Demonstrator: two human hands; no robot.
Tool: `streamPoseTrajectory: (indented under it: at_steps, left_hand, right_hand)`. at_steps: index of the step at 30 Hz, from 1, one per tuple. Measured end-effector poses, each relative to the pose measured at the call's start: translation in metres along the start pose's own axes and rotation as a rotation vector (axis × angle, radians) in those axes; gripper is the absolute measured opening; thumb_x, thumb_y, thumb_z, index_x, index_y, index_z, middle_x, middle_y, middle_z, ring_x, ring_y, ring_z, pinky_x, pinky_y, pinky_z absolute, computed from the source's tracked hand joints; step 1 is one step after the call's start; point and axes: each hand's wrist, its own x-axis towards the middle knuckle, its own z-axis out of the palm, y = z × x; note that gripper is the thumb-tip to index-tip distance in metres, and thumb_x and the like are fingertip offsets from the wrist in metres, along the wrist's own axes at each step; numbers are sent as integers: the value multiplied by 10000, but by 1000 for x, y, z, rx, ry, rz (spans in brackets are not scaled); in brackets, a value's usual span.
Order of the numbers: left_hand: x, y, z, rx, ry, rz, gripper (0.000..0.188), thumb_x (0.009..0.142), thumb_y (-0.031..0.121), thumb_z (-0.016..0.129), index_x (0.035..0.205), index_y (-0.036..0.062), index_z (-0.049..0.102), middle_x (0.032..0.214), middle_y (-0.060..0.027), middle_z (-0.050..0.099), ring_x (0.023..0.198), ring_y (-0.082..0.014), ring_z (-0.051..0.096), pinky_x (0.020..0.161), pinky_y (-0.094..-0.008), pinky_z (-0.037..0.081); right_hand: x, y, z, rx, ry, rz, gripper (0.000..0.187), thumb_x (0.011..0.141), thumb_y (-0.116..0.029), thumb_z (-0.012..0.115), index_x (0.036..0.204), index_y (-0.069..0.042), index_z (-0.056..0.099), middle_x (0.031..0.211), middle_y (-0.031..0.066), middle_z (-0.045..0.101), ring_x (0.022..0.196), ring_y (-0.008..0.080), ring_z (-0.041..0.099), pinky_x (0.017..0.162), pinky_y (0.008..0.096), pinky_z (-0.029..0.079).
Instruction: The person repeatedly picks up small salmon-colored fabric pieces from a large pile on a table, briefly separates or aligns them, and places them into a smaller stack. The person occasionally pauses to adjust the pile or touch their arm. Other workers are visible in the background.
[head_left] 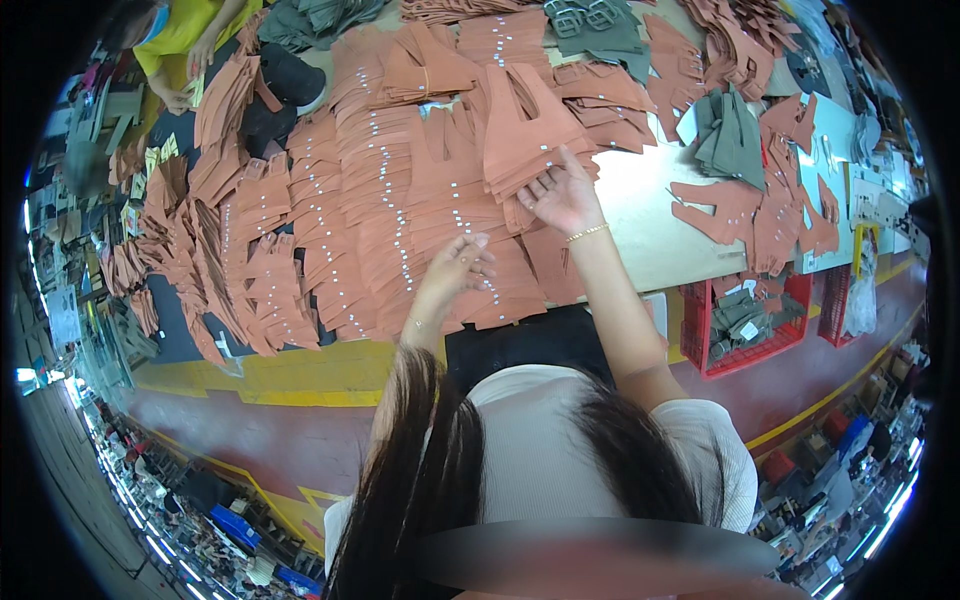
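Observation:
My right hand [566,200] is palm up at the near edge of a stack of orange-brown cut pieces [528,120]. Its thumb lies by the stack's corner and its half-curled fingers touch the lower edges, without visibly closing on a piece. The pieces are flat, with V-shaped cutouts and small white labels. Lower and to the left, my left hand [457,272] hovers over or rests on overlapping rows of the same pieces [400,215]. Its fingers are bent loosely and apart, with nothing seen in them.
Dark green pieces [728,137] lie right, beside loose orange-brown ones [722,212] on the pale tabletop [640,230]. A red crate [745,357] holds green pieces below the table's right side. At the far left, a person in yellow [190,45] handles pieces near a black cap [290,75].

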Motion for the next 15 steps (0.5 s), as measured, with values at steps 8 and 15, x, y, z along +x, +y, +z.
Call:
streamPoseTrajectory:
  at_steps: [8,15]
  left_hand:
    - [6,21,12,78,20,62,299,960,302,521,1149,71,543,927,-64,608,768,-149,627,595,-249,505]
    - [11,8,4,68,1,63,303,971,277,499,1185,64,526,963,-75,599,780,-152,623,603,-251,507]
  right_hand:
    - [22,18,11,-101,-16,-151,469,874,-328,654,1253,-120,472,1243,85,528,1162,254,500,990,447,398]
    - [38,27,10,-141,36,-301,526,828,-242,707,1245,-111,413,1215,94,543,1118,260,539,871,509,456]
